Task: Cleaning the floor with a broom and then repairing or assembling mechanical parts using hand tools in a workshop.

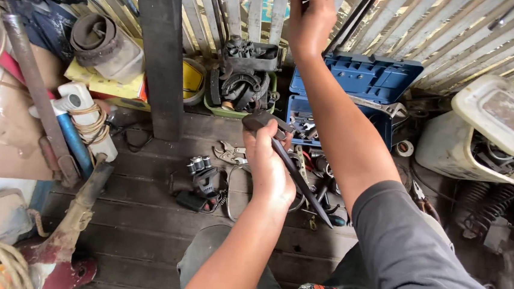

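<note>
Left hand [269, 166] gripping dark tool [286, 158], right hand [310, 18] at slatted wall [445, 37]

soft, even daylight, brightest through gaps in the slatted wall [434, 30]; shadows faint on the plank floor [143, 215]. sharp mid-frame, wide-angle bending at edges, slight glare on the white container [500, 119].

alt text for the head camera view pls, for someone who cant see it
A person's left hand grips a dark hammer over a cluttered wooden floor, while the right hand reaches up to a slatted wall. An open blue tool case lies beyond the hands, with a green tray of parts beside it.
</note>
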